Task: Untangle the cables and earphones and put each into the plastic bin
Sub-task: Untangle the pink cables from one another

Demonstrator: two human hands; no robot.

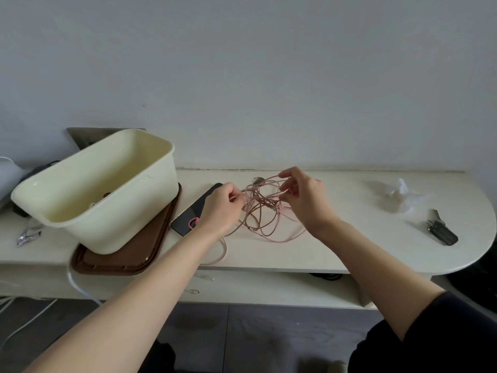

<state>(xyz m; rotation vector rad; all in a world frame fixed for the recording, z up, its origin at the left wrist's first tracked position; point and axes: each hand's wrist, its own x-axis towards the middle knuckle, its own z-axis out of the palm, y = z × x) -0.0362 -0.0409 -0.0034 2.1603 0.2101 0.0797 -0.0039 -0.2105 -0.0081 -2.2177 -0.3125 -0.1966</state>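
At the far left a white object (7,179) is cut off by the picture's edge, and a crumpled silvery wrapper (28,235) lies near the desk's (349,203) front edge. The cream rectangular plastic bin (121,222) stands on a brown plastic tray (126,258) that overhangs the front edge; small dark items inside the bin are too hidden to identify. Just right of it lies a black phone (192,208) with a pink ring (194,222), partly covered by the left hand (223,208), whose fingers pinch a strand. The tangle of thin pink cables (265,215) hangs between the hands, its lower loops on the desk. The right hand (306,200) hooks its curled fingers through the upper loops. Bare desk follows, then crumpled clear plastic (402,195) and a dark folded object (441,232) near the rounded right end.
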